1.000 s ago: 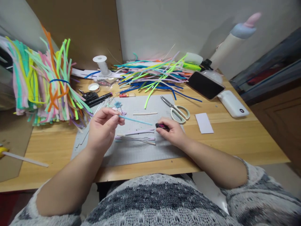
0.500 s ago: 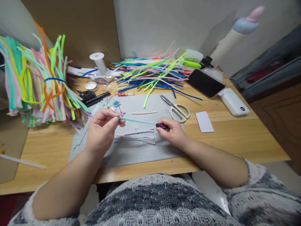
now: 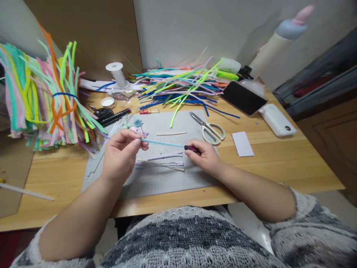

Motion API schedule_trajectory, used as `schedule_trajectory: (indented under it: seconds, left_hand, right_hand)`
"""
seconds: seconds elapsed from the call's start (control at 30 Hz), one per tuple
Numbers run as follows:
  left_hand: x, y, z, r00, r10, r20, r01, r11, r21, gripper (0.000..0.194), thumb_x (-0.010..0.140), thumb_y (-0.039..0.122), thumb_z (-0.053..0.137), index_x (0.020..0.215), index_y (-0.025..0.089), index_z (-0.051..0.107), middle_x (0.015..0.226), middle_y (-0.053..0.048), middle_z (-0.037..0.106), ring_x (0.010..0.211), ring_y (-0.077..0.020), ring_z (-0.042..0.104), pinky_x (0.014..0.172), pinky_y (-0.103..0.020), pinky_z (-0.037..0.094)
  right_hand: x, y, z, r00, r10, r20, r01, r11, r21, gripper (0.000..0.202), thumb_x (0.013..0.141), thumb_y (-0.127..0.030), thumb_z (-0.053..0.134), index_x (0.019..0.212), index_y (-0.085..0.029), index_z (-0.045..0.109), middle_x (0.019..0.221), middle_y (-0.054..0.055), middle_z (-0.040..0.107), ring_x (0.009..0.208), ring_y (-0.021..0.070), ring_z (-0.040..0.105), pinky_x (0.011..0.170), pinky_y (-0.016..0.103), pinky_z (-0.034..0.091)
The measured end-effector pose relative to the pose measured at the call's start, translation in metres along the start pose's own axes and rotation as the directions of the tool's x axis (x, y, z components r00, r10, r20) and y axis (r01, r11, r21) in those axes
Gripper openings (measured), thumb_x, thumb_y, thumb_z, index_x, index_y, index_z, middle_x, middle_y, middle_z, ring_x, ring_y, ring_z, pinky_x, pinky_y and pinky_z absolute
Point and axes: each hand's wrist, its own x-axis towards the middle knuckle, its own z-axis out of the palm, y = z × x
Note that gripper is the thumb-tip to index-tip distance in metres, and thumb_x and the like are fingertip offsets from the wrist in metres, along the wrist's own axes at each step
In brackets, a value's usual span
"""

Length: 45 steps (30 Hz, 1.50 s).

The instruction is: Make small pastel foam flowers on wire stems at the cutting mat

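Observation:
A light blue pipe cleaner (image 3: 163, 143) stretches between my two hands above the grey mat (image 3: 164, 188). My left hand (image 3: 122, 152) pinches its left end between thumb and fingers. Wrapped in my right hand (image 3: 205, 156) is a small black and purple tool (image 3: 192, 149), whose tip meets the right end of the pipe cleaner. Below it on the mat lie several thin lilac and pale strips (image 3: 164, 156). A beige strip (image 3: 171, 133) lies above it. Small blue and lilac pieces (image 3: 138, 123) are beyond my left hand.
Scissors (image 3: 209, 128) lie right of centre, near a white card (image 3: 243, 144). A phone (image 3: 244, 98) and a white power bank (image 3: 277, 120) sit at the right. Behind are loose pipe cleaners (image 3: 184, 85), a white spool (image 3: 118, 74) and a big bundle (image 3: 47, 100) at left.

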Motion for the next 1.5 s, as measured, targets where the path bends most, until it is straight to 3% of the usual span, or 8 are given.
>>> schedule_trajectory:
  seconds: [0.57, 0.7, 1.23, 1.5]
  left_hand:
    - [-0.0003, -0.0006, 0.0007, 1.000, -0.011, -0.007, 0.011, 1.000, 0.011, 0.015, 0.065, 0.022, 0.078, 0.071, 0.018, 0.065, 0.069, 0.001, 0.065, 0.056, -0.0103, 0.061, 0.059, -0.026, 0.054]
    - [-0.0003, -0.0014, -0.0002, 1.000, -0.002, 0.015, 0.002, 1.000, -0.031, 0.013, 0.066, 0.021, 0.079, 0.072, 0.018, 0.068, 0.070, 0.000, 0.066, 0.058, -0.0103, 0.063, 0.060, -0.025, 0.054]
    - [0.0005, -0.0047, -0.0033, 1.000, -0.025, 0.014, 0.026, 0.997, -0.071, 0.012, 0.067, 0.020, 0.079, 0.073, 0.017, 0.069, 0.071, 0.000, 0.067, 0.060, -0.0111, 0.064, 0.061, -0.025, 0.054]
    - [0.0011, -0.0052, -0.0037, 0.999, -0.013, 0.031, 0.016, 0.995, -0.097, 0.010, 0.068, 0.019, 0.079, 0.074, 0.018, 0.071, 0.072, 0.000, 0.068, 0.060, -0.0105, 0.064, 0.060, -0.023, 0.055]
  right_hand:
    - [0.0000, -0.0030, -0.0011, 0.999, 0.001, 0.044, -0.002, 1.000, 0.006, 0.016, 0.086, -0.029, 0.050, 0.072, -0.021, 0.048, 0.066, -0.002, 0.046, 0.062, 0.0130, 0.043, 0.060, 0.027, 0.033]
    - [0.0003, -0.0028, -0.0010, 0.998, 0.017, 0.060, -0.018, 1.000, 0.015, 0.021, 0.087, -0.035, 0.051, 0.071, -0.021, 0.046, 0.065, -0.003, 0.044, 0.062, 0.0127, 0.042, 0.059, 0.027, 0.031]
    - [0.0010, 0.0013, -0.0014, 1.000, -0.008, 0.026, 0.008, 1.000, 0.007, 0.016, 0.085, -0.029, 0.050, 0.072, -0.020, 0.048, 0.065, -0.002, 0.045, 0.062, 0.0127, 0.042, 0.060, 0.027, 0.033]
    - [0.0012, 0.0004, -0.0025, 1.000, -0.011, 0.024, 0.010, 0.999, 0.034, 0.024, 0.088, -0.037, 0.050, 0.069, -0.021, 0.045, 0.063, -0.003, 0.041, 0.060, 0.0122, 0.040, 0.057, 0.027, 0.031]
